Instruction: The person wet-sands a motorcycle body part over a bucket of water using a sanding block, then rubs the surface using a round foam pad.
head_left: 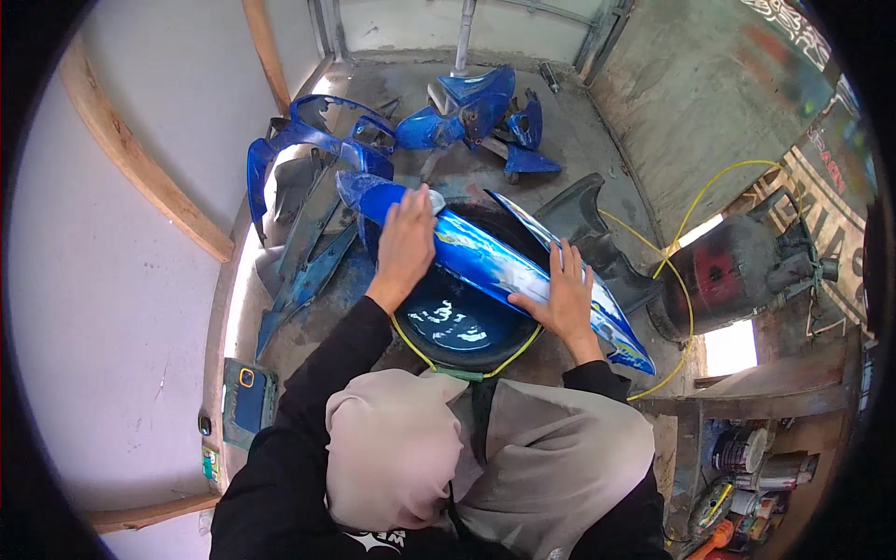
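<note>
A long blue, white-streaked plastic panel lies diagonally over a black bucket of bluish water, with a narrow white-and-blue piece beside it. My left hand is closed on a small pale pad, pressed against the panel's upper left part. Most of the pad is hidden under my fingers. My right hand rests open on the panel's right part, thumb spread and fingertips near its upper edge.
Blue fairing parts lie at the back and left. Dark plastic pieces sit right of the bucket, near a black tank and yellow hose. A phone lies at lower left; cans stand at lower right.
</note>
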`<move>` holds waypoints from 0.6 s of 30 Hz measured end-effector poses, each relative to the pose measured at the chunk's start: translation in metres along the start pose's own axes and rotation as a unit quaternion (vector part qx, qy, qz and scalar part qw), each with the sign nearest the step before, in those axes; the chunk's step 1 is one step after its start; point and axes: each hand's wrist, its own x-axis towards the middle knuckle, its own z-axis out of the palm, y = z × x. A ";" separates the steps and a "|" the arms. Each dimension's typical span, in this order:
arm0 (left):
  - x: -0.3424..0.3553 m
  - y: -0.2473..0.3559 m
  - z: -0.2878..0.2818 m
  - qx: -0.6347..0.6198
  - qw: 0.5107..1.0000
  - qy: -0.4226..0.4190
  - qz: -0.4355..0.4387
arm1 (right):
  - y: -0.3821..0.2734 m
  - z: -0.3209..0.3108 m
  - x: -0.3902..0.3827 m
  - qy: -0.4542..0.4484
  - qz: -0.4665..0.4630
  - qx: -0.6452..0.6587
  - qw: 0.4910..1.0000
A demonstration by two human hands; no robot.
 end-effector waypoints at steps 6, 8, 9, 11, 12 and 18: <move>-0.030 0.068 0.003 -0.203 0.962 -0.038 0.177 | 0.007 0.000 -0.004 0.002 0.004 -0.010 1.000; -0.026 0.030 0.011 -0.162 0.981 0.023 0.103 | -0.005 0.003 0.002 0.006 -0.006 0.001 1.000; -0.017 0.019 0.011 -0.125 0.990 0.024 0.056 | -0.006 0.003 0.001 0.009 -0.009 0.001 1.000; 0.007 0.018 -0.006 -0.252 0.966 0.004 -0.055 | 0.006 0.003 -0.004 0.009 -0.004 -0.009 1.000; 0.016 0.023 -0.022 -0.365 0.917 -0.044 -0.158 | 0.010 0.002 -0.005 0.010 -0.003 -0.014 1.000; -0.005 -0.007 -0.015 -0.550 0.777 0.076 -0.297 | -0.002 0.004 0.000 0.006 -0.013 0.003 1.000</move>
